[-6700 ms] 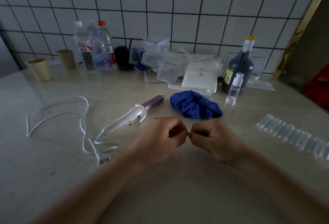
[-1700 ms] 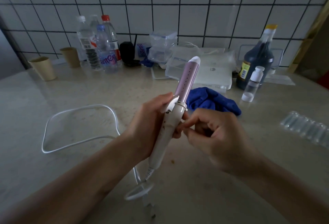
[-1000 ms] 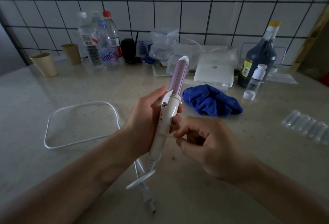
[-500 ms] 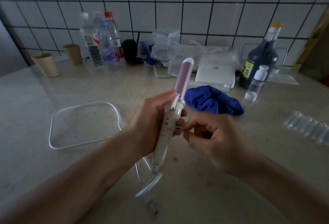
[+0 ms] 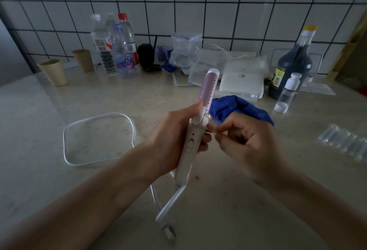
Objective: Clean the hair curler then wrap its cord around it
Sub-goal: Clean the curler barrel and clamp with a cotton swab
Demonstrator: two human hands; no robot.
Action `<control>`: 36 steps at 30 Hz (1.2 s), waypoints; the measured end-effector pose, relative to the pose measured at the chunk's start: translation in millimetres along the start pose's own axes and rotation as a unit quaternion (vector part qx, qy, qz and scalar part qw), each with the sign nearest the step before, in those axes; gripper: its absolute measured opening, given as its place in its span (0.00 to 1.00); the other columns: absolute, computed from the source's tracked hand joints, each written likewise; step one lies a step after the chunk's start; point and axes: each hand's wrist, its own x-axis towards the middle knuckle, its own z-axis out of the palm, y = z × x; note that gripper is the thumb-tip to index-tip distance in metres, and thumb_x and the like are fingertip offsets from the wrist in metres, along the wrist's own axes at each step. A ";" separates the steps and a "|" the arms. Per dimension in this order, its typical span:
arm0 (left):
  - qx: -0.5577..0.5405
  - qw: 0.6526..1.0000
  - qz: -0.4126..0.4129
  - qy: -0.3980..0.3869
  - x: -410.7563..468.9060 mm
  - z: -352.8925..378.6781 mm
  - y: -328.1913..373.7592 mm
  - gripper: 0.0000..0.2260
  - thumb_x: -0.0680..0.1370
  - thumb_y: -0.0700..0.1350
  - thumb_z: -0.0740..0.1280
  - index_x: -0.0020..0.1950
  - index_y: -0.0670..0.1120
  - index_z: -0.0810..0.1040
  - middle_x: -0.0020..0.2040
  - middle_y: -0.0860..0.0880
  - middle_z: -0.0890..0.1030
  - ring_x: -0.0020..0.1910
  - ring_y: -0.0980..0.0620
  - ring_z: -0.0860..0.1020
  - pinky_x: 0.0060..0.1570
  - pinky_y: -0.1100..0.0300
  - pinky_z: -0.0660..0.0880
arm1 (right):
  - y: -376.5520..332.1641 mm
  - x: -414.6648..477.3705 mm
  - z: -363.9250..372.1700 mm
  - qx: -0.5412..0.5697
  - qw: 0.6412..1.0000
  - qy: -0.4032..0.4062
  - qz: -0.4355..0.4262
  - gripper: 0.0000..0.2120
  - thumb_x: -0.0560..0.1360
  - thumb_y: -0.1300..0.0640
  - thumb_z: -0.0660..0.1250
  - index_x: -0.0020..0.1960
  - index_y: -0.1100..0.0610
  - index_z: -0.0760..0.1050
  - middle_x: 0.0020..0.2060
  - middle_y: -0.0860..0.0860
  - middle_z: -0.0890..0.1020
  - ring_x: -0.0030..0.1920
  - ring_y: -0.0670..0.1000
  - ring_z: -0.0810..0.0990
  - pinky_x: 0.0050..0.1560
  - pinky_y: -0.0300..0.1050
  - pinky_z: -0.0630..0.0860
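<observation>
The counter (image 5: 59,170) takes up most of the view, with clutter pushed to the far edge against the tiled wall: 3 water bottles (image 5: 117,51), 2 paper cups (image 5: 53,71) at far left, clear plastic boxes (image 5: 186,51), a white box (image 5: 242,80) and a dark sauce bottle (image 5: 294,65) at far right. That keeps the near part free for working, I guess.

The white cord (image 5: 97,140) lies in a loose loop on the left, trailing back under the arms to the plug (image 5: 168,232) at the near edge, so wrapping hasn't begun.

The blue cloth (image 5: 238,108) sits bunched just beyond the hands, untouched, and the small spray bottle (image 5: 288,92) stands to its right. Both look parked within easy reach for wiping.

The hair curler (image 5: 198,130) is held upright above the counter, pink barrel pointing away. The left hand (image 5: 172,142) has its fingers wrapped firmly round the white handle, thumb up by the clamp lever, probably to keep it steady. The right hand (image 5: 248,142) is beside the handle with thumb and forefinger pinched together at its side, looks like picking off some gunk. Can't tell if there's anything between them, it's a bit blurry.

There's a small brownish crumb (image 5: 197,177) on the counter right below.
</observation>
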 end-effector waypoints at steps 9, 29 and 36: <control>-0.032 0.999 -0.007 -0.021 -0.4 -0.5 -0.3 0.21 0.76 0.60 0.70 0.53 0.43 0.78 0.40 0.47 0.80 0.33 0.52 0.76 0.35 0.58 0.75 | 0.4 0.0 -3.2 0.043 0.999 0.004 -0.005 0.04 0.76 0.51 0.71 0.45 0.42 0.82 0.23 0.44 0.72 0.24 0.42 0.65 0.26 0.43 0.66; -0.001 1.000 0.005 -0.020 -2.4 0.2 -1.6 0.14 0.82 0.53 0.64 0.51 0.42 0.77 0.39 0.47 0.80 0.32 0.52 0.75 0.35 0.59 0.76 | -3.6 -4.2 1.4 0.058 0.998 0.015 0.009 0.02 0.75 0.49 0.70 0.45 0.43 0.82 0.23 0.49 0.74 0.23 0.43 0.66 0.25 0.38 0.65; 0.008 1.000 0.021 -0.013 -3.1 1.9 -2.2 0.12 0.83 0.50 0.62 0.48 0.43 0.78 0.39 0.47 0.79 0.32 0.51 0.75 0.36 0.58 0.75 | -1.2 -4.2 1.7 0.049 0.999 0.012 0.015 0.02 0.75 0.50 0.71 0.46 0.43 0.82 0.23 0.47 0.75 0.22 0.42 0.67 0.25 0.36 0.65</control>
